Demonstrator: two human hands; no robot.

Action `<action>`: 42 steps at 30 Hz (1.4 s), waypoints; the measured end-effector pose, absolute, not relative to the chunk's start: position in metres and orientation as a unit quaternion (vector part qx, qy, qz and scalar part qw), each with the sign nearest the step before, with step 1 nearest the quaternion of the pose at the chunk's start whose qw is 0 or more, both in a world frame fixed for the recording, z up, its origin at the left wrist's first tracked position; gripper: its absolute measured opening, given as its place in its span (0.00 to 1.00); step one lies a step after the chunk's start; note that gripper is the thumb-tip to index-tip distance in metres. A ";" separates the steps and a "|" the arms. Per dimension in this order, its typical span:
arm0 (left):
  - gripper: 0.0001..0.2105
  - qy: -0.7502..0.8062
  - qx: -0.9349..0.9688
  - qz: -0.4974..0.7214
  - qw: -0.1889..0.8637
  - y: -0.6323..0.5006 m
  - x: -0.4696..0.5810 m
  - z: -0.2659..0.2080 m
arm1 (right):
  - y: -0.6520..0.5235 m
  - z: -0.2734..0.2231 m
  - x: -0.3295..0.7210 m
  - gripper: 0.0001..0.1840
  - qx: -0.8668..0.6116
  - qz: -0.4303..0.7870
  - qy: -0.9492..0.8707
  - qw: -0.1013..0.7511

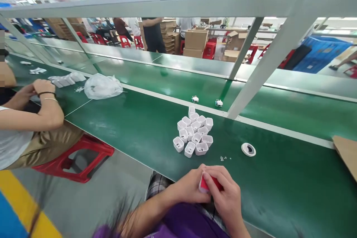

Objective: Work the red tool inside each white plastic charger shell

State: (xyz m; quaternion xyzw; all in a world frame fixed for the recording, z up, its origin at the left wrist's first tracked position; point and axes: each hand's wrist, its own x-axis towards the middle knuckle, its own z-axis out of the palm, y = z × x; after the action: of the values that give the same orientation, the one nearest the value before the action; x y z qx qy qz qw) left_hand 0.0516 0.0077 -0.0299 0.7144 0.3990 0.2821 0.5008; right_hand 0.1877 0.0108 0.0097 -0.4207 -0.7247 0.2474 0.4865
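Gripping red-and-white piece point(204, 183) between left hand point(192, 186) and right hand point(229, 191); best to brace with left, press evenly with right, clear of white cups point(190, 133) beyond both.

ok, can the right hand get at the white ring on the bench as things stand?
Probably yes: the white ring lies flat on the green benchtop beyond the right hand, with nothing standing between. That hand is on the red-faced piece, though, so it would likely have to let go first.

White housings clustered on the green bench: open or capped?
Open: the white housings show uncovered rims and hollow insides.
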 end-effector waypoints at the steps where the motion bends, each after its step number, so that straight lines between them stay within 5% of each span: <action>1: 0.18 0.416 0.705 0.278 0.503 0.006 0.052 -0.032 | 0.012 0.007 0.188 0.08 -0.436 0.277 -0.704 0.487; 4: 0.29 0.477 0.658 0.283 0.510 0.004 0.054 -0.035 | 0.015 0.004 0.190 0.11 -0.421 0.360 -0.672 0.492; 8: 0.14 0.403 0.666 0.355 0.517 0.008 0.056 -0.037 | 0.014 0.004 0.193 0.11 -0.356 0.357 -0.723 0.473; 16: 0.16 0.464 0.688 0.317 0.460 0.002 0.054 -0.050 | 0.026 0.004 0.205 0.16 -0.446 0.428 -0.657 0.432; 22: 0.23 0.478 0.662 0.354 0.456 -0.001 0.020 -0.028 | 0.029 0.003 0.218 0.18 -0.553 0.281 -0.642 0.450; 27: 0.27 0.570 0.617 0.499 0.214 0.025 -0.062 -0.010 | 0.037 -0.011 0.241 0.21 -0.568 0.257 -0.661 0.417; 30: 0.22 0.690 0.566 0.429 0.141 0.062 -0.120 -0.002 | 0.038 -0.013 0.239 0.19 -0.537 0.216 -0.696 0.424; 36: 0.19 0.790 0.510 0.303 0.154 0.133 -0.209 0.015 | 0.037 -0.012 0.228 0.13 -0.472 0.201 -0.742 0.432; 42: 0.30 0.805 0.511 0.295 0.060 0.147 -0.208 0.017 | 0.035 -0.015 0.227 0.13 -0.477 0.226 -0.744 0.409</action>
State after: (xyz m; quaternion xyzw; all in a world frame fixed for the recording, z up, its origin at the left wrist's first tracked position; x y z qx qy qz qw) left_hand -0.2082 0.1467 0.0173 0.5112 0.8050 0.2951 0.0600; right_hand 0.2274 0.0355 -0.0150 -0.4769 -0.7444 0.2256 0.4093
